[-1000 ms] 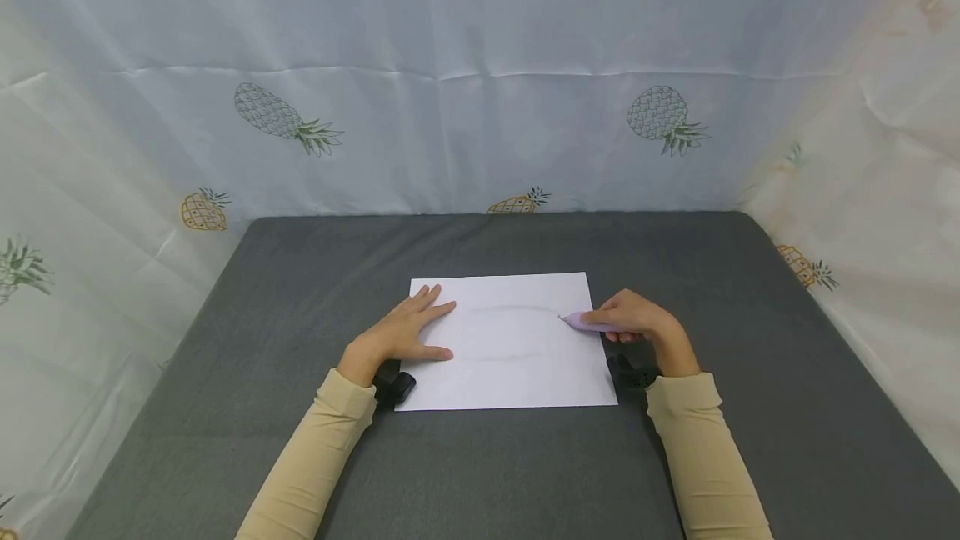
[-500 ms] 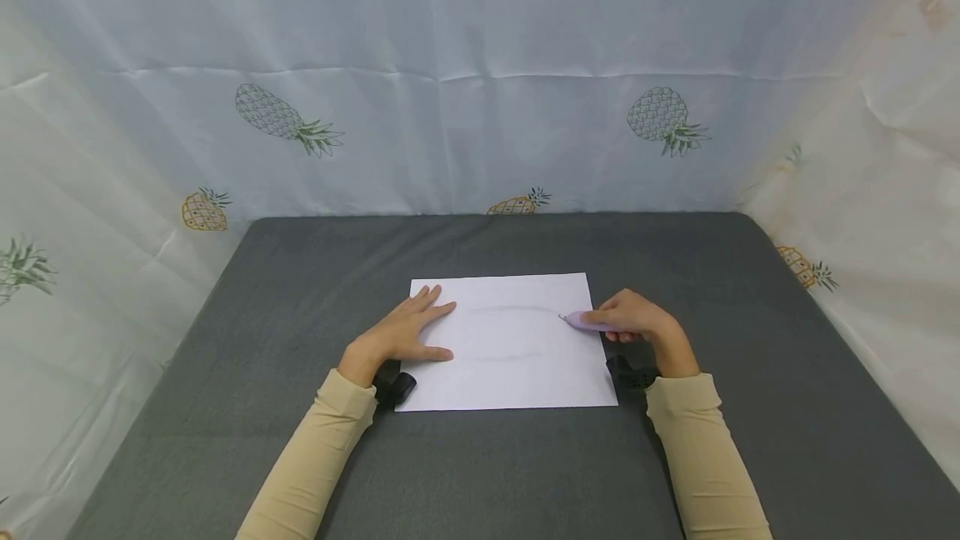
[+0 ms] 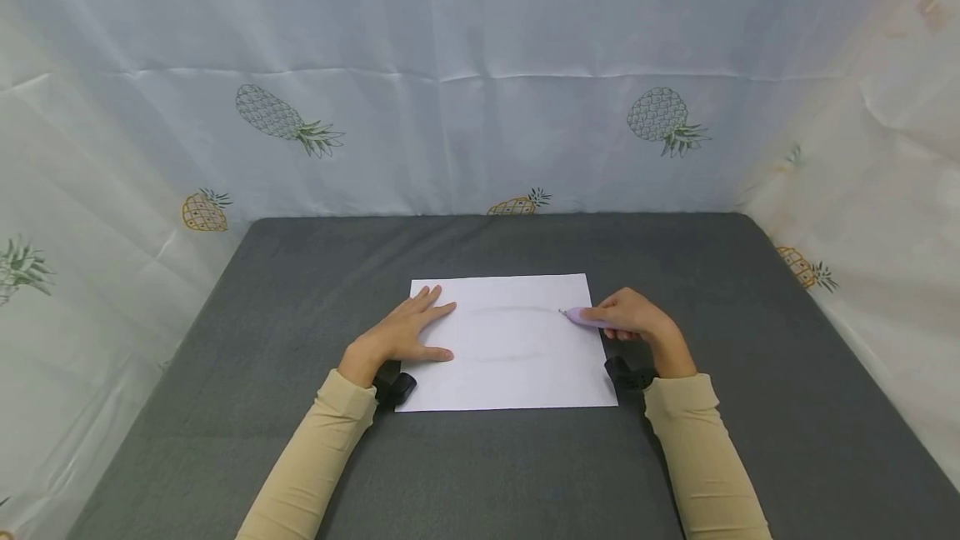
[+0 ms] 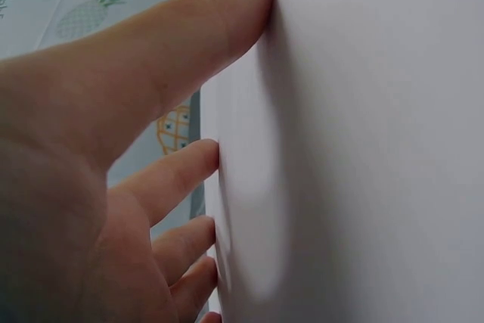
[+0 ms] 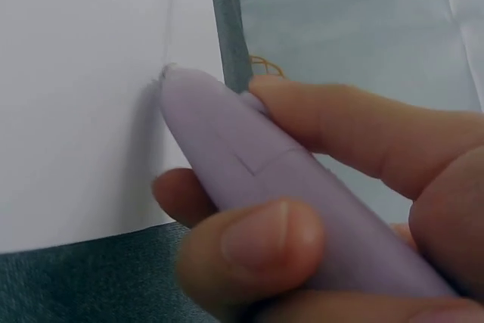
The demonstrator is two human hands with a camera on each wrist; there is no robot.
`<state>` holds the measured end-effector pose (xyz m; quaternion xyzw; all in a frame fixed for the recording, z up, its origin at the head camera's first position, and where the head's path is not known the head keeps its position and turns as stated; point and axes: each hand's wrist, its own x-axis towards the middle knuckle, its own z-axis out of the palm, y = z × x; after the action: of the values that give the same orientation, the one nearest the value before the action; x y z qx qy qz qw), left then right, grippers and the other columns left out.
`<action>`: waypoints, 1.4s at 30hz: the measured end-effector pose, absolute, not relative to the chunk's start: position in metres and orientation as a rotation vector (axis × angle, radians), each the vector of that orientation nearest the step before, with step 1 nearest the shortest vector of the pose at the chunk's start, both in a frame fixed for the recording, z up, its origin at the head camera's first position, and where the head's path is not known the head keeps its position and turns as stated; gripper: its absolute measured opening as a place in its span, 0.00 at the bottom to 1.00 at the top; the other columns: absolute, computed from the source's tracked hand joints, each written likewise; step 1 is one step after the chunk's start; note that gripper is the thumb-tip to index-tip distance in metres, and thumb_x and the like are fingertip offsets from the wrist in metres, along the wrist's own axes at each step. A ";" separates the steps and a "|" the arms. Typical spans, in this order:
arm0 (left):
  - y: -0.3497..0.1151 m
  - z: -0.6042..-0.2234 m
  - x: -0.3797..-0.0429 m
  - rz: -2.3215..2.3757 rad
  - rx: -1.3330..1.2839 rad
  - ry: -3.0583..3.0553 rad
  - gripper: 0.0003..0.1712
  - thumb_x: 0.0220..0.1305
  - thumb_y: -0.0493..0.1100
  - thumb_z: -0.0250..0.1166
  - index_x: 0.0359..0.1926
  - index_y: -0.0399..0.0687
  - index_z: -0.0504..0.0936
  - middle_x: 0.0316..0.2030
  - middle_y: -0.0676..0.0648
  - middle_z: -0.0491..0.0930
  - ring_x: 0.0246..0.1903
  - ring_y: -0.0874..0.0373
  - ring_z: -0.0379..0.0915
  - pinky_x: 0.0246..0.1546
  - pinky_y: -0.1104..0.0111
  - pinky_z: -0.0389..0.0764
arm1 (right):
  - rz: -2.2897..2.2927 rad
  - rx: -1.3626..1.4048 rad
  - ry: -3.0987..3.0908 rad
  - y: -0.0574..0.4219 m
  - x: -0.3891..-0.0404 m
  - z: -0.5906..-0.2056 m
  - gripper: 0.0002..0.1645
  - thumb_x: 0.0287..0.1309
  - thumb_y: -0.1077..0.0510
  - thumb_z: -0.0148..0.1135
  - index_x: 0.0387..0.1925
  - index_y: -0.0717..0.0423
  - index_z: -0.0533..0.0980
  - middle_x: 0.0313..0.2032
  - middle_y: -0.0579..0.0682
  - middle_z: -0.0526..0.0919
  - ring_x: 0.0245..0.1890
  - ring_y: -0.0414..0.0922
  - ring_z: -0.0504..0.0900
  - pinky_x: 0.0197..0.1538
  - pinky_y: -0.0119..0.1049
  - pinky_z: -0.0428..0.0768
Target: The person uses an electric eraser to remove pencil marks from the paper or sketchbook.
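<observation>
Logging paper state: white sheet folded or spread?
Spread: in the head view, the white sheet lies on the grey table with all four corners showing and no fold visible.

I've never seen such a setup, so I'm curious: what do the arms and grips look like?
They're human: the left grip and the right grip are bare hands, no gloves showing. The left sleeve and right sleeve are plain beige with wide cuffs. A black device sits at each wrist.
</observation>
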<state>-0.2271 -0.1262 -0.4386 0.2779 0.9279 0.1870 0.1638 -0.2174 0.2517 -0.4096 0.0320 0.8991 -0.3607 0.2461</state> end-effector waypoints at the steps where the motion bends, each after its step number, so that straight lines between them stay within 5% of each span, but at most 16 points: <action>1: -0.126 -0.439 -0.227 0.533 0.792 2.645 0.48 0.55 0.60 0.68 0.73 0.50 0.60 0.77 0.38 0.45 0.77 0.40 0.36 0.76 0.44 0.45 | -0.986 0.088 2.443 0.252 -0.217 -0.409 0.26 0.60 0.43 0.62 0.15 0.57 0.76 0.10 0.41 0.68 0.11 0.36 0.61 0.19 0.28 0.61; 42: -0.127 -0.438 -0.226 0.535 0.800 2.643 0.48 0.56 0.60 0.68 0.72 0.49 0.60 0.77 0.37 0.45 0.77 0.39 0.37 0.75 0.43 0.46 | -0.906 0.119 2.417 0.251 -0.226 -0.404 0.26 0.60 0.42 0.61 0.15 0.56 0.76 0.10 0.41 0.69 0.11 0.36 0.62 0.19 0.27 0.60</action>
<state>-0.2257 -0.1269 -0.4376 0.2806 0.9270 0.1877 0.1636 -0.2264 0.2506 -0.4037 0.0442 0.8992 -0.3370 0.2755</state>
